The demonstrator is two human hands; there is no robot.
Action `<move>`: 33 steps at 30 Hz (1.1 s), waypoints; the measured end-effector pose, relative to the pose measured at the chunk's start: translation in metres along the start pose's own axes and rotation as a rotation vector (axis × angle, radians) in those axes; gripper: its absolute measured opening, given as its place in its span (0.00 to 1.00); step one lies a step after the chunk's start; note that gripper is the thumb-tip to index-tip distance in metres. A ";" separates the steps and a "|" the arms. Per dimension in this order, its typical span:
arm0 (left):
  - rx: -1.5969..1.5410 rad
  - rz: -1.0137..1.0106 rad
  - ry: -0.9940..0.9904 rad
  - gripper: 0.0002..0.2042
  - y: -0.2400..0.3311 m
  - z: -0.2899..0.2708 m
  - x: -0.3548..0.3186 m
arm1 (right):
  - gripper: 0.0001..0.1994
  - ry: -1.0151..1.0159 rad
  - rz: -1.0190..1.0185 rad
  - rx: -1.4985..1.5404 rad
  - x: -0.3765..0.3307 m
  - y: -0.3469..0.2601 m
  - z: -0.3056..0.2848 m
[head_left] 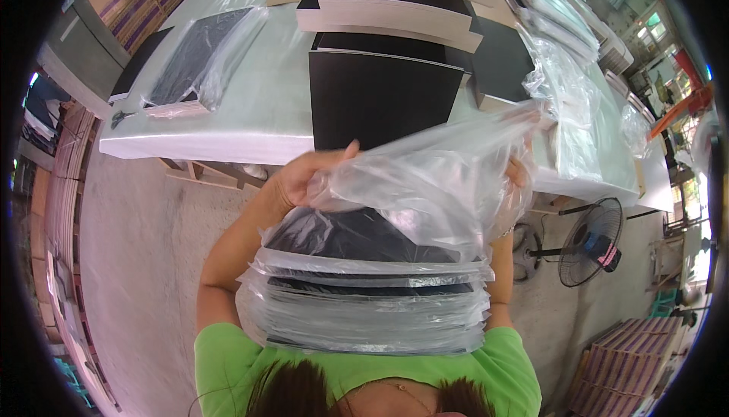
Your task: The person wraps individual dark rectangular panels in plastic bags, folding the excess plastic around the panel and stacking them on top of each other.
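Note:
A stack of black boards wrapped in clear plastic (364, 307) rests against my chest, between my arms. Above it my left hand (304, 178) grips the rim of a crumpled clear plastic bag (433, 182) and holds it up. My right hand (519, 173) is mostly hidden behind the bag's right side, with only a few fingers showing against the plastic. A bare black board (376, 98) lies on the white table (250, 125) just beyond the bag.
Further stacks of black and pale boards (387, 15) cover the table's far side. A bagged black panel (194, 56) lies at the left, and loose plastic (562, 75) at the right. A floor fan (588, 242) stands at the right, with stacked cartons (623, 364) near it.

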State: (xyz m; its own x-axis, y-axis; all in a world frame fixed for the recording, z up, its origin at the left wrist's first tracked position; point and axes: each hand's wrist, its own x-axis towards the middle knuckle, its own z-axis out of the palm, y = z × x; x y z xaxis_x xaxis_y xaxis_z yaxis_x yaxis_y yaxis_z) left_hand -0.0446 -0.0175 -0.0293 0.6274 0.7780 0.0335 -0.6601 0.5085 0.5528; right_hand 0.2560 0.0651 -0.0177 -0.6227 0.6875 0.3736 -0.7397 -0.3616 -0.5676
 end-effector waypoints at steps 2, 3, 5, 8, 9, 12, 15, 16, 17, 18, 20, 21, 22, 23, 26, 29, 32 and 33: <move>0.056 0.085 -0.079 0.18 -0.002 -0.020 -0.008 | 0.32 0.021 0.030 0.001 -0.001 0.001 0.000; 0.059 0.229 -0.076 0.18 0.000 -0.026 -0.014 | 0.32 0.032 0.057 -0.006 -0.001 0.002 -0.002; 0.056 0.510 -0.083 0.18 0.007 -0.036 -0.018 | 0.32 0.042 0.116 -0.044 -0.006 0.000 -0.006; -0.112 0.830 0.222 0.18 0.040 0.017 -0.015 | 0.33 -0.035 0.232 -0.086 -0.012 0.003 -0.021; -0.095 0.835 0.203 0.18 0.039 0.009 -0.014 | 0.33 -0.074 0.236 -0.087 -0.014 0.003 -0.023; 0.028 0.658 0.210 0.21 0.028 -0.027 -0.018 | 0.33 -0.105 0.146 -0.009 -0.012 0.001 -0.019; 0.392 0.082 0.217 0.30 0.021 -0.034 -0.026 | 0.34 -0.082 0.057 0.074 -0.006 -0.002 -0.014; 0.443 0.002 0.191 0.35 0.017 -0.032 -0.022 | 0.34 -0.076 0.044 0.084 -0.006 -0.004 -0.013; 0.499 -0.078 0.156 0.40 0.015 -0.026 -0.017 | 0.34 -0.065 0.041 0.082 -0.007 -0.005 -0.013; 0.558 -0.159 0.114 0.45 0.012 -0.020 -0.011 | 0.34 -0.055 0.038 0.076 -0.008 -0.006 -0.012; 0.514 -0.167 0.080 0.46 0.011 -0.045 -0.031 | 0.34 -0.057 0.055 0.094 -0.006 0.002 -0.016; 0.449 -0.053 0.141 0.42 0.007 -0.063 -0.043 | 0.34 -0.054 0.070 0.096 -0.005 0.005 -0.015; 0.386 0.055 0.185 0.39 0.004 -0.083 -0.050 | 0.35 -0.036 0.077 0.090 -0.005 0.006 -0.016; 0.272 0.154 0.215 0.36 0.005 -0.067 -0.044 | 0.35 -0.012 0.082 0.083 -0.006 0.003 -0.017; -0.053 0.300 0.123 0.29 0.005 -0.071 -0.036 | 0.35 0.073 0.148 0.040 -0.011 0.005 -0.026; -0.121 0.457 0.111 0.29 0.007 -0.069 -0.034 | 0.36 0.276 0.298 -0.082 -0.017 0.013 -0.038; -0.316 0.580 -0.254 0.27 0.035 -0.029 -0.019 | 0.36 0.626 0.614 -0.315 -0.027 0.023 -0.058; -0.236 0.610 -0.139 0.26 0.039 -0.022 -0.019 | 0.36 0.638 0.701 -0.330 -0.030 0.025 -0.066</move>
State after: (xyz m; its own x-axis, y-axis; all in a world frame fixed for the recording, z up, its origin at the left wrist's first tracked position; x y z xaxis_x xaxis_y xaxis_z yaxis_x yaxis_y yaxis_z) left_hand -0.0915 -0.0048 -0.0265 0.1500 0.9050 0.3981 -0.9763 0.0720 0.2042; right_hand 0.2728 0.0766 -0.0913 -0.5657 0.6305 -0.5314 -0.0910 -0.6882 -0.7197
